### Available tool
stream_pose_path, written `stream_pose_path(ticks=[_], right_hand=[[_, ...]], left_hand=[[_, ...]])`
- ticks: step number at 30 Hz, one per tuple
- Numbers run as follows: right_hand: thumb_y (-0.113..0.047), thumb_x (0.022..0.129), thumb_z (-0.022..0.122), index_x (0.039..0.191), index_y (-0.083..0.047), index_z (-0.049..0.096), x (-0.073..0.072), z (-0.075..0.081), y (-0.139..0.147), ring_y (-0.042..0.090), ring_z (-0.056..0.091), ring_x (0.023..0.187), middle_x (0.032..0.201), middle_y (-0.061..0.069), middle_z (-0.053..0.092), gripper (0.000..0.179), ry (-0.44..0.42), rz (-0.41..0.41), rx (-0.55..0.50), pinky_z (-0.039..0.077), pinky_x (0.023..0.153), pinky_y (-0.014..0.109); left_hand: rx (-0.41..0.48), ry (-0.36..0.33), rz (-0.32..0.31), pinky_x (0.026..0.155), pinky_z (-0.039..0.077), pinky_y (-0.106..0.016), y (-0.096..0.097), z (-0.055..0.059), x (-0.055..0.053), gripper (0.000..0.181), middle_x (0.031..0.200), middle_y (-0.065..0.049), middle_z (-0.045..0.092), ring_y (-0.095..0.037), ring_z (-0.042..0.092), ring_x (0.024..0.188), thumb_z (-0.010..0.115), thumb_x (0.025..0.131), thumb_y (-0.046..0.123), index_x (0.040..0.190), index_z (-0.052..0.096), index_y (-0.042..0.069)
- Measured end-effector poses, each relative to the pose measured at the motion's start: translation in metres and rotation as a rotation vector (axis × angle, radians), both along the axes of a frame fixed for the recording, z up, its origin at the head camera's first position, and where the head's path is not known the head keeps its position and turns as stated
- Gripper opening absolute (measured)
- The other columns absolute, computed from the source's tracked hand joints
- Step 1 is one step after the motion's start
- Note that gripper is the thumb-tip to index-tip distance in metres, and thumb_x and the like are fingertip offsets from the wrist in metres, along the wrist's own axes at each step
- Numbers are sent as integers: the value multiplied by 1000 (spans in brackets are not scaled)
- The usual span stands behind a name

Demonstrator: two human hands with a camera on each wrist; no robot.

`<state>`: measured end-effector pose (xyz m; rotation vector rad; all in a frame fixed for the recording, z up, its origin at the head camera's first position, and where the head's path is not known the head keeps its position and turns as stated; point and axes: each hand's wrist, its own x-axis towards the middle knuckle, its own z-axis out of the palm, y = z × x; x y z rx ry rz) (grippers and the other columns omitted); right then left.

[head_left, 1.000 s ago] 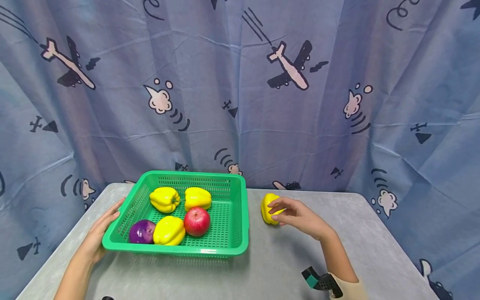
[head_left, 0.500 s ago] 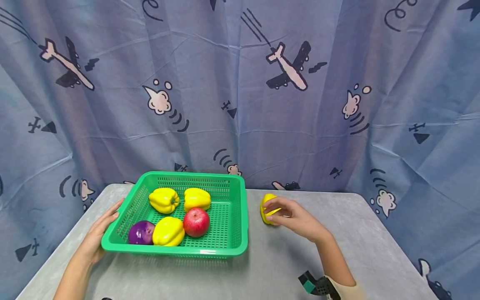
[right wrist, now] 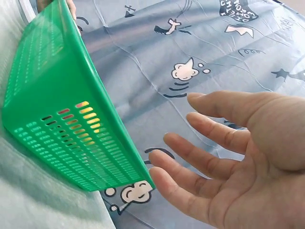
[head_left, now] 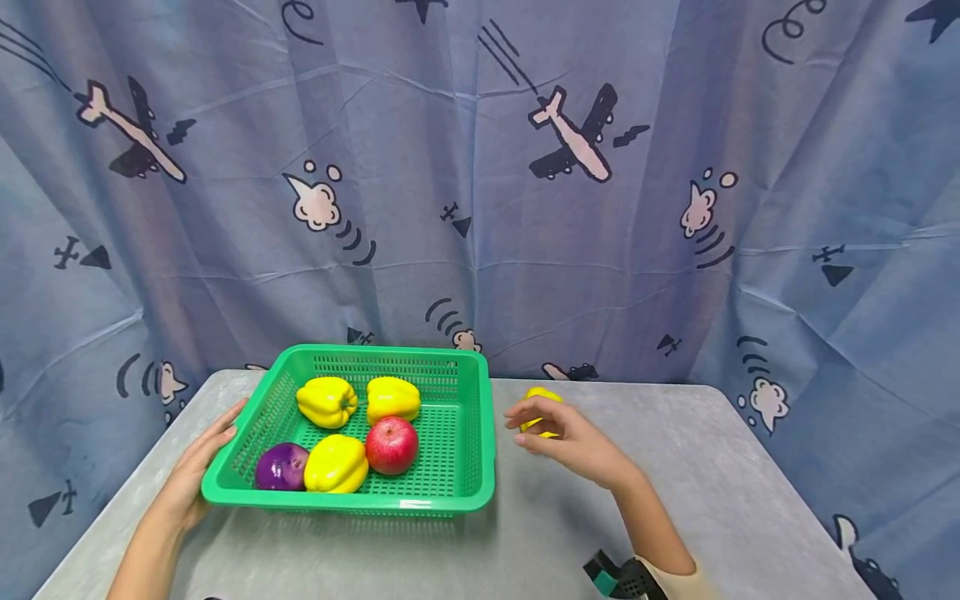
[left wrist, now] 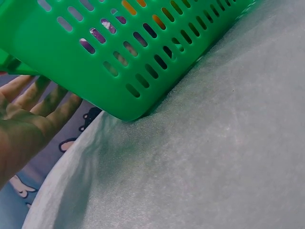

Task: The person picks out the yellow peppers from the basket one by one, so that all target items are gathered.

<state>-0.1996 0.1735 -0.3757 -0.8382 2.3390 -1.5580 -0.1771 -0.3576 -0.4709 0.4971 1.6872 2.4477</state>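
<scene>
My left hand (head_left: 187, 479) rests against the left side of a green plastic basket (head_left: 480, 433). In the left wrist view its fingers (left wrist: 59, 107) extend straight under the rim. Three yellow bell peppers (head_left: 327, 402), a red apple (head_left: 392, 445) and a shiny purple round thing (head_left: 282, 467) lie in the basket. Another yellow bell pepper (head_left: 542, 393) is on the table to the right, partly hidden behind my right hand (head_left: 566, 442). That hand hovers between this pepper and the basket's right rim, fingers spread and loosely bent, holding nothing, as the right wrist view also shows.
A grey table (head_left: 720, 500) carries everything. Behind it hangs a blue curtain (head_left: 420, 167) printed with planes and clouds. A black and teal device (head_left: 618, 577) sits at my right wrist.
My right hand has moved left, away from the loose pepper's right side and nearer the basket. That pepper stays on the table, and my left hand keeps its place on the basket.
</scene>
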Motion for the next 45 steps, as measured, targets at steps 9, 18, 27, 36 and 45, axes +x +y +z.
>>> stream_pose_path(ticks=[9,18,27,36,45], right_hand=[[-11,103,67,134,4,61,0,-1,-9,33,66,116,131,25,64,35,1,-13,7,60,91,29],[-14,104,67,138,2,61,-8,8,-22,34,67,118,135,25,65,38,23,9,33,59,96,35],[-14,104,67,136,-1,63,-19,20,-40,36,67,120,133,19,67,34,50,67,37,59,99,35],[-11,103,67,133,0,65,-30,31,-60,32,64,122,133,18,67,31,86,131,75,57,99,40],[-12,103,67,133,-1,64,-38,39,-80,31,67,120,136,17,67,32,80,192,145,58,95,30]], left_hand=[[1,9,-10,79,66,-32,1,1,1,58,130,11,70,-13,74,102,23,116,11,147,60,43],[8,20,-10,81,66,-31,1,0,2,58,131,12,69,-12,73,104,22,116,11,148,59,42],[34,42,-40,84,65,-30,1,-2,1,59,134,11,68,-12,73,107,20,116,9,150,58,39],[33,35,-31,83,65,-31,0,-2,2,59,133,11,69,-13,74,105,21,116,9,150,59,39],[37,41,-28,83,65,-30,2,-1,2,59,132,10,70,-13,74,105,22,116,8,149,60,39]])
